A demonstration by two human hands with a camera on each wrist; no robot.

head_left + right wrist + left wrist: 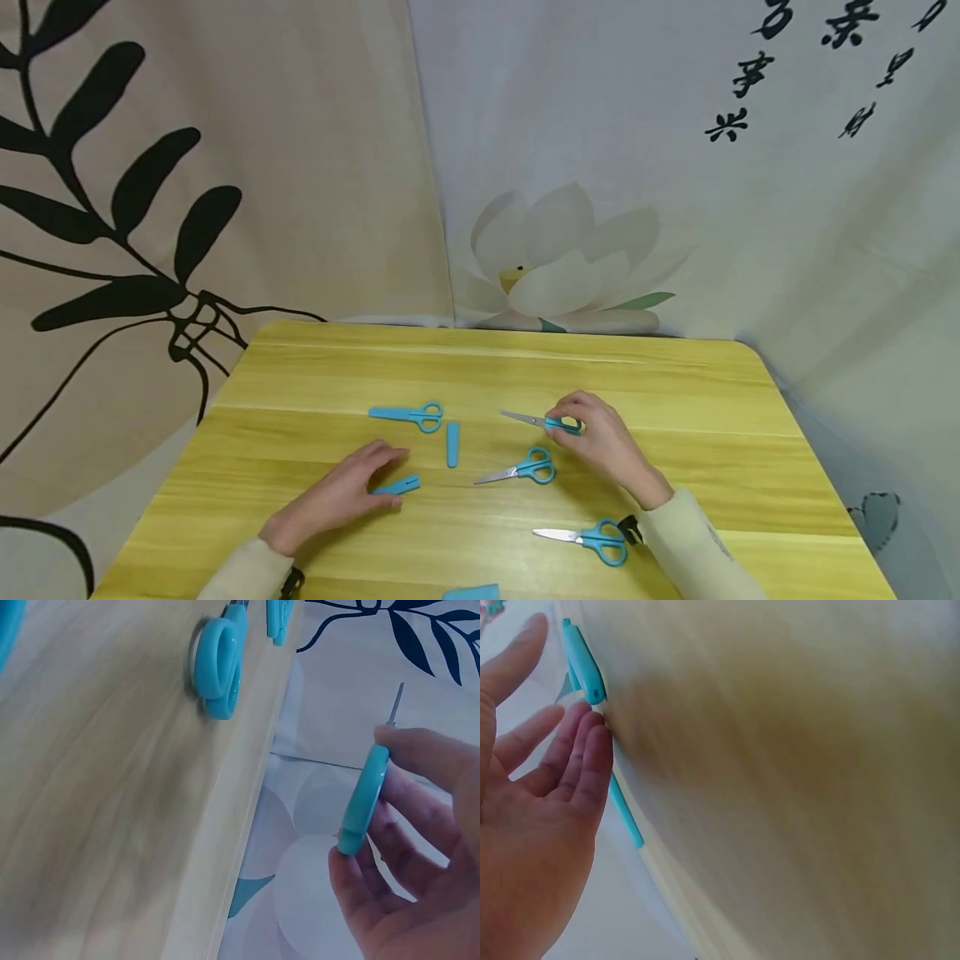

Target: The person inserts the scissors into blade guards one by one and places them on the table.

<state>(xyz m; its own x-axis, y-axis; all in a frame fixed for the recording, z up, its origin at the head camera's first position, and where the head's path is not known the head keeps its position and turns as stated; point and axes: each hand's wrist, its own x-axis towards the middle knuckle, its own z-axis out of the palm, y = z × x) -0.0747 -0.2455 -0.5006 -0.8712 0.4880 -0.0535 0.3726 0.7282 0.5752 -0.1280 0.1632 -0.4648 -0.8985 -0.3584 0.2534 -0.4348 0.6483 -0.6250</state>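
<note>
My right hand [603, 437] pinches a pair of scissors [365, 796] by its blue handles, bare blade pointing left in the head view. My left hand [341, 492] lies with its fingers spread around a blue blade cover [398, 485]; in the left wrist view that hand's fingers [562, 757] look relaxed. Whether they touch the cover is unclear. Between the hands, another blue cover [452, 444] lies lengthwise on the table. Bare-bladed scissors [534, 469] rest just below the right hand, and a sheathed pair [405, 414] lies farther back on the left.
A third bare-bladed pair of scissors [600, 540] lies by the right wrist. At the bottom edge of the head view, a blue cover [472, 593] is partly cut off. The wooden table [675, 383] ends at a printed curtain [337, 167].
</note>
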